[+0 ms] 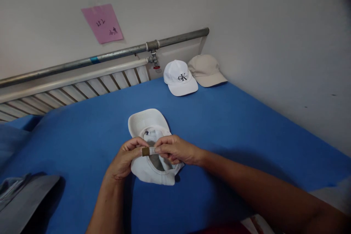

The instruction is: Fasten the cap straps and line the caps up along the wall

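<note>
White cap (157, 134) is over the blue surface (109, 124), in front of the radiator (117, 80), brim (146, 120) towards it, its open crown (153, 173) showing 1 dark mark (147, 132) inside; left fingers (135, 152) pinch its strap (152, 150) at the brown tab (145, 151), right fingers (164, 148) grip the strap just beside it

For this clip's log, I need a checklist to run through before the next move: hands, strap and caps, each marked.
1. Left hand pinching at the buckle: ok.
2. Right hand pinching the strap: ok.
3. Strap secured in the buckle: cannot tell.
4. Held cap's opening in view: ok, brim pointing away from the person.
5. Logo cap and beige cap apart from the hands: ok, both lie farther back.
</note>
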{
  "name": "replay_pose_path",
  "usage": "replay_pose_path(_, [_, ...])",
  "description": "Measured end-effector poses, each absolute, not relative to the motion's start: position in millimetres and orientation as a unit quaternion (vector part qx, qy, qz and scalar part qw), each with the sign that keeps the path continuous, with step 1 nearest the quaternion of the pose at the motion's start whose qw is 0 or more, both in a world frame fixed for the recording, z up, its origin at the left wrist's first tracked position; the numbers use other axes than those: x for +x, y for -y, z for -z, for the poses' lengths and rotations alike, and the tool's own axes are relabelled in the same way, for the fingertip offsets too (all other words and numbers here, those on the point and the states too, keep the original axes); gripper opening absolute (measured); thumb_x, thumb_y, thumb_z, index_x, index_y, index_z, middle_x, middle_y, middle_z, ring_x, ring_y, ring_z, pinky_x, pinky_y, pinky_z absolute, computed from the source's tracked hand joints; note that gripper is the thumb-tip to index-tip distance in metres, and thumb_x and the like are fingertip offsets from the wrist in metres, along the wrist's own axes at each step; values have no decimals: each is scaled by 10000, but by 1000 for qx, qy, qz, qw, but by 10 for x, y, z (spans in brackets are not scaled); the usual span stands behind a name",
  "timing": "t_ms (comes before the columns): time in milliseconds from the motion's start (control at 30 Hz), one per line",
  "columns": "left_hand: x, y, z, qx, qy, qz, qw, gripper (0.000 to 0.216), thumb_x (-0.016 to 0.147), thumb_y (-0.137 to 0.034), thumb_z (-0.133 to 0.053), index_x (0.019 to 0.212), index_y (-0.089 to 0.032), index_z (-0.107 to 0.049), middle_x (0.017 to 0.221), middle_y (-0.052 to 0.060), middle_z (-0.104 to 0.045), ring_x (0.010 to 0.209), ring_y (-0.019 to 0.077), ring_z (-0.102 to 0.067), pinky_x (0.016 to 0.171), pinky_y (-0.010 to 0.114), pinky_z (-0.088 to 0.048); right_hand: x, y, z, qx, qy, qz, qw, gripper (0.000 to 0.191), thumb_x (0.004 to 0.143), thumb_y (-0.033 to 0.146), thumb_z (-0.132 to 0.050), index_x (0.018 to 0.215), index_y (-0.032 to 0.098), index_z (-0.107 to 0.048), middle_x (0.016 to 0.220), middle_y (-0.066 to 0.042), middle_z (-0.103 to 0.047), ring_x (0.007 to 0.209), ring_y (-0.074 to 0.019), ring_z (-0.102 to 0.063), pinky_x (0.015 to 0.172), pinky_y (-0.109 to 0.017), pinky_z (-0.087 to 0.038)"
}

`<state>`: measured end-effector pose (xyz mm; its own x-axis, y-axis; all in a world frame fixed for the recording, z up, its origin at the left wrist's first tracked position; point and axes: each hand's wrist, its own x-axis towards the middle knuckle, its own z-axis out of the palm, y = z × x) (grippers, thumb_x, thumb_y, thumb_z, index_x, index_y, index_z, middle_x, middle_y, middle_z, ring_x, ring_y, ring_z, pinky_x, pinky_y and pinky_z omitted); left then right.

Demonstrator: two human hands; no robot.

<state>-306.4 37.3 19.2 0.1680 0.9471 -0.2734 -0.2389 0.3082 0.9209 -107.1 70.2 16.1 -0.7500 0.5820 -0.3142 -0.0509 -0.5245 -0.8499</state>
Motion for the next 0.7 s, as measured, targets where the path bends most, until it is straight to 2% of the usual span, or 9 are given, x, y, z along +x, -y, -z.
replay_pose_path(233, [-3058, -358, -193, 383, -461, -451, 661, 226, 580, -305, -856, 701, -174, -718, 623, -17, -655, 543, 65, -559, 526, 142, -416, -1123, -668, -188, -339, 474, -786, 205, 53, 789, 166, -600, 742, 156, -578, 493, 82, -479, 341, -12, -317, 348, -156, -206])
replay_pose_path(367, [-3063, -359, -188, 386, -453, -452, 664, 207, 612, -319, -842, 701, -180, -717, 609, -22, -649, 530, 57, -542, 506, 131, -393, -1117, -678, -163, -311, 475, -791, 230, 43, 781, 155, -588, 739, 147, -589, 517, 67, -527, 348, -17, -366, 347, -152, -247])
replay_pose_path(500, [-3054, -369, -170, 405, -462, -441, 654, 204, 629, -308, -836, 740, -178, -726, 658, -16, -654, 591, 69, -559, 567, 146, -426, -1113, -689, -132, -275, 489, -796, 227, 66, 779, 190, -602, 733, 147, -581, 557, 52, -580, 355, -19, -396, 345, -152, -287])
replay_pose_path(700, [-3050, -356, -155, 408, -469, -440, 649, 202, 640, -298, -832, 761, -183, -719, 666, -19, -650, 603, 73, -569, 579, 153, -439, -1129, -675, -141, -273, 488, -792, 246, 51, 776, 166, -575, 730, 149, -589, 572, 53, -583, 359, -23, -414, 336, -150, -292])
